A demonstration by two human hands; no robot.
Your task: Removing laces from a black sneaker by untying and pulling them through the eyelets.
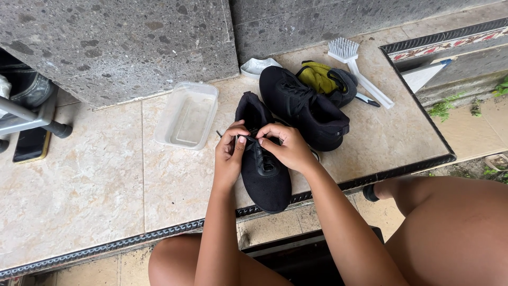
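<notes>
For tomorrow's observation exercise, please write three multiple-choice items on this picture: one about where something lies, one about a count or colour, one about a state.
1. Where does the clear plastic container lie?
A. left of the black shoes
B. on top of a shoe
C. on the person's knee

2. How many black shoes are on the tiled ledge?
A. one
B. two
C. four

3. What are the two hands doing?
A. resting on the knees
B. gripping the scrub brush
C. pinching the lace of the near shoe

Answers:
1 A, the container sits on the tiles left of both shoes.
2 B, the near shoe and the far shoe are the only ones.
3 C, the left hand and right hand meet at the lace, while the white scrub brush lies untouched.
</notes>
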